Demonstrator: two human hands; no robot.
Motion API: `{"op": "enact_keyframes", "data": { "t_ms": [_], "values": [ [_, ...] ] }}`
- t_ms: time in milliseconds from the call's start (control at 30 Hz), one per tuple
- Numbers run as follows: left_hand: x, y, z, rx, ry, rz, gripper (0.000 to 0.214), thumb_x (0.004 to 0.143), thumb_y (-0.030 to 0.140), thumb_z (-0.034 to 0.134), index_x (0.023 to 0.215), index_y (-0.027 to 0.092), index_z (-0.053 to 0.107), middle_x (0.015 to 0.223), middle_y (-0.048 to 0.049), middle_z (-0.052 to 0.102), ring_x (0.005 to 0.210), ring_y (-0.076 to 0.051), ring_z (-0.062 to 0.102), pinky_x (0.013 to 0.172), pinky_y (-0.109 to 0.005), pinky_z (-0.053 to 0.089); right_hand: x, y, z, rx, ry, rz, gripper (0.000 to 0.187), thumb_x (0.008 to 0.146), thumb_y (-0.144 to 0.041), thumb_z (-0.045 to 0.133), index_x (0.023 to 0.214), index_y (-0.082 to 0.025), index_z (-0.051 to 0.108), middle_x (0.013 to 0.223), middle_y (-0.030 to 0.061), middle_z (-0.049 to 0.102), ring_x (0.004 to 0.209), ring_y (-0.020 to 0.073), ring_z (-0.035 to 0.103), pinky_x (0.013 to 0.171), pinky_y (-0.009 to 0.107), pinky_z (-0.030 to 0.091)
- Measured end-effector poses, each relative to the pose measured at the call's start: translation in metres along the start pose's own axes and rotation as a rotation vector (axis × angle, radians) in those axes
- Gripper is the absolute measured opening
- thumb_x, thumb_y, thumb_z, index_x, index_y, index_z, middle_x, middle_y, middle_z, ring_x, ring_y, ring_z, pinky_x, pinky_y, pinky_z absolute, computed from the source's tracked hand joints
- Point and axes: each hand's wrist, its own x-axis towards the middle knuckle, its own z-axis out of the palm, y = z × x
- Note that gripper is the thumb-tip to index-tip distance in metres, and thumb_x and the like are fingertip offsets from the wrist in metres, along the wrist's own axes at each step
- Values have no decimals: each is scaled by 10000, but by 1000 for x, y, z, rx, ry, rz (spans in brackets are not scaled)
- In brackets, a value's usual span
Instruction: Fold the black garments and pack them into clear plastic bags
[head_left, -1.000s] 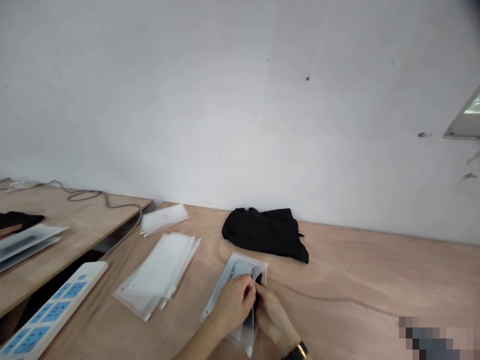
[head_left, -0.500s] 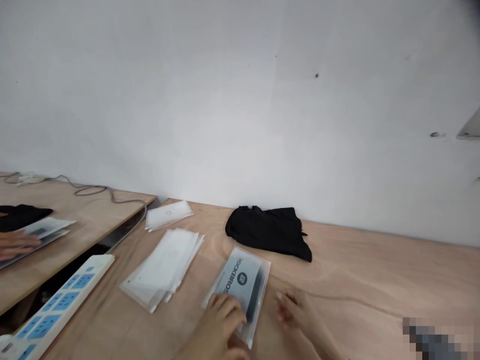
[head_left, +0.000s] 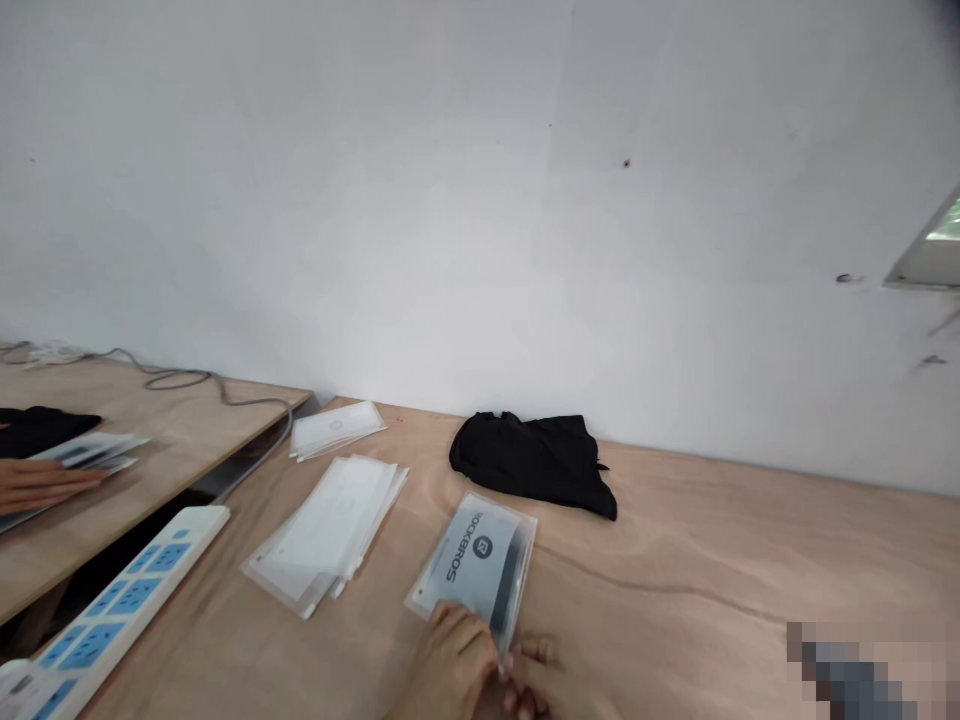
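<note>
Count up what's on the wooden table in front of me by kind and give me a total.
Stacks of clear plastic bags: 2
Rockbros bag: 1
Black fabric bundle: 1
White power strip: 1
Total: 5
</note>
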Motion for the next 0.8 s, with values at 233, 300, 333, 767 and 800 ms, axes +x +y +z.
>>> {"op": "enact_keyframes", "data": {
  "t_ms": [233, 300, 333, 767, 800],
  "values": [
    [3, 2, -7, -46, -79, 36, 191, 831, 35, 404, 745, 182, 490, 717, 7, 579, 690, -142, 518, 760, -299, 331, -3, -5, 11, 108, 102, -2, 247, 585, -389, 703, 589, -196, 549, 464, -42, 549, 381, 55, 415, 362, 161, 232],
    [2, 2, -9, -46, -76, -6, 208, 837, 20, 395, 767, 184, 504, 734, 5, 584, 706, -145, 522, 777, -301, 338, -5, -9, 13, 144, 98, 13, 239, 596, -384, 703, 598, -200, 550, 477, -44, 546, 391, 59, 427, 358, 159, 249],
    [1, 2, -9, -40, -67, -35, 218, 844, 16, 392, 781, 185, 513, 749, 2, 588, 719, -149, 524, 784, -302, 343, -6, -11, 13, 148, 100, 11, 239, 606, -385, 698, 595, -196, 552, 483, -44, 545, 392, 56, 427, 355, 156, 252],
    [-1, 7, -5, -97, 13, 42, 280, 902, 58, 311, 829, 176, 554, 763, -32, 590, 737, -165, 507, 755, -308, 416, -7, -14, 9, 19, 88, -28, 240, 657, -368, 656, 571, -181, 531, 469, -63, 507, 389, 41, 403, 355, 148, 254],
    [-2, 8, -6, -90, 34, 40, 291, 913, 66, 297, 832, 175, 555, 760, -32, 586, 736, -165, 509, 753, -311, 415, -6, -13, 9, 6, 80, -26, 252, 658, -383, 648, 565, -181, 530, 465, -61, 505, 385, 43, 400, 350, 154, 253]
  ]
}}
